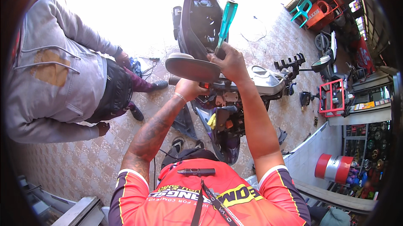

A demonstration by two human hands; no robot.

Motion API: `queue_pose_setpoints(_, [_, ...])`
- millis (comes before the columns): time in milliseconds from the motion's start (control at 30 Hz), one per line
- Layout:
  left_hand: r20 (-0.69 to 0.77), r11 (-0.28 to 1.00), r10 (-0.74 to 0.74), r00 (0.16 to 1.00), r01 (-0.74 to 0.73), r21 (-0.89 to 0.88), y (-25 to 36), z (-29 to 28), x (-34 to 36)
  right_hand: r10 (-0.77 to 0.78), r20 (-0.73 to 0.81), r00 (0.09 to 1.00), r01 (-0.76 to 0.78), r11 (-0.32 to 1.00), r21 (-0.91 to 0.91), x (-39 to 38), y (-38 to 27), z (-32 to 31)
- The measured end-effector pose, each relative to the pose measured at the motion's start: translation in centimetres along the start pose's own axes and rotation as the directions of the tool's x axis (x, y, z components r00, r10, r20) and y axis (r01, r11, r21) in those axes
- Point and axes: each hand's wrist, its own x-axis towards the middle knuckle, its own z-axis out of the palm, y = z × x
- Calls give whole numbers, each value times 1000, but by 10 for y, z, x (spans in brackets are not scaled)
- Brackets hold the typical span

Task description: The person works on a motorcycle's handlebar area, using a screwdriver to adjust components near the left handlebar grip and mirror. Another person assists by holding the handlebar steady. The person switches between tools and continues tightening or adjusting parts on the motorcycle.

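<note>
My right hand [227,61] has its fingers closed around the lower part of a teal-handled screwdriver [227,18], held upright at the right edge of a dark oval mirror [189,68]. My left hand [189,89] is closed on the handlebar [216,87], just below the mirror, beside a small orange switch. The dismantled scooter [195,24] stretches away ahead of me, its dark purple body open at the top. Below the handlebar its front is exposed, with yellow cloth-like material [212,121] among dark parts. A pale handlebar cover [266,79] sits right of my right forearm.
A person in a grey hoodie [63,71] stands close on my left. At right are a teal chair [300,8], an orange machine [319,16], a red metal frame [331,98], shop shelves [369,150] and a red drum [323,165]. Loose parts and cables lie on the tiles.
</note>
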Motion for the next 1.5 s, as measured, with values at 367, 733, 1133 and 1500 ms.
queue_pose_setpoints(367, [-3,1000,19,1000,-19,15,0,-1,0,0,49,999,4,996,-86,0,-4,-5])
queue_pose_setpoints(733, [-12,1000,10,1000,-9,11,-2,1,1,63,48,997,-60,997,-57,5,-1,-2])
queue_pose_setpoints(1133, [-4,1000,-1,1000,1,-7,-1,-1,2,-31,-11,999,32,970,241,4,4,5])
queue_pose_setpoints(1500, [-13,999,11,1000,-11,-34,0,-1,1,-84,139,987,-16,800,600,17,-2,-7])
